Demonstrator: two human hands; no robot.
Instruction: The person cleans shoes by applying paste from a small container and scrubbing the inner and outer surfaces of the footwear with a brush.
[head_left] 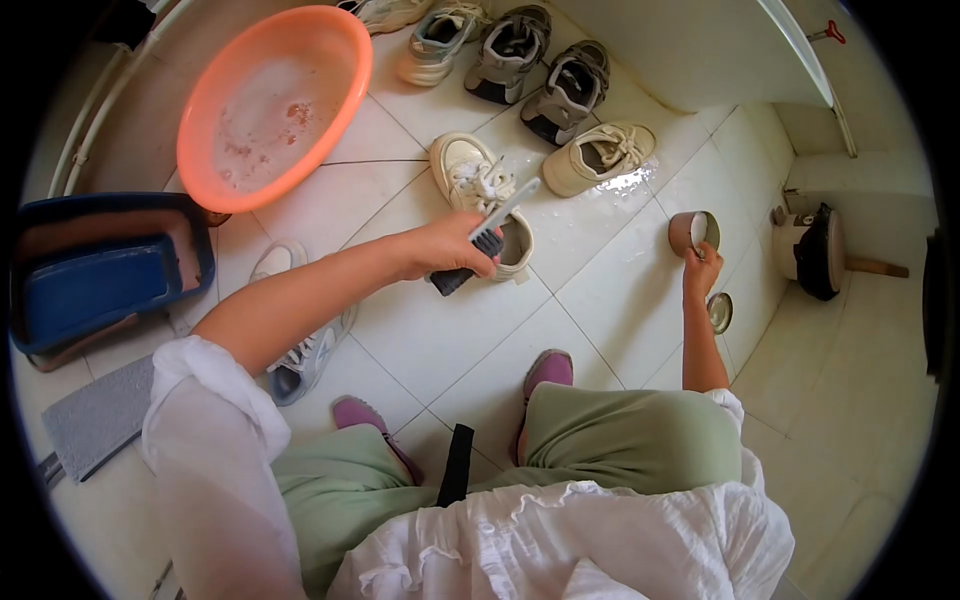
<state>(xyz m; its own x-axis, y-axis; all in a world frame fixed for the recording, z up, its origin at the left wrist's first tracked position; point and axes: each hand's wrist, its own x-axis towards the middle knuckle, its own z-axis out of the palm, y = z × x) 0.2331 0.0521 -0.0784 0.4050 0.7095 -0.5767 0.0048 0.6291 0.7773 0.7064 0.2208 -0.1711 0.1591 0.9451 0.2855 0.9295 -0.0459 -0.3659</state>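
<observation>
My left hand [458,246] is closed around a brush [487,243] with dark parts and a pale handle that points up to the right. Just beyond it, a cream laced shoe [462,165] lies on the tiles, partly hidden by the hand. At the right, the fingers of my right hand [703,264] are pinched at the near edge of a small round tin [684,232] with white contents. They hold a small metallic thing, too small to tell. Beside my right wrist lies a round metal lid [720,313].
An orange basin [360,75] of cloudy water and a blue tub [180,200] stand at left. Several shoes line the back, one cream [583,170] by wet tiles. Grey-white shoes [312,350] lie under my left arm. A pot [815,250] sits at right.
</observation>
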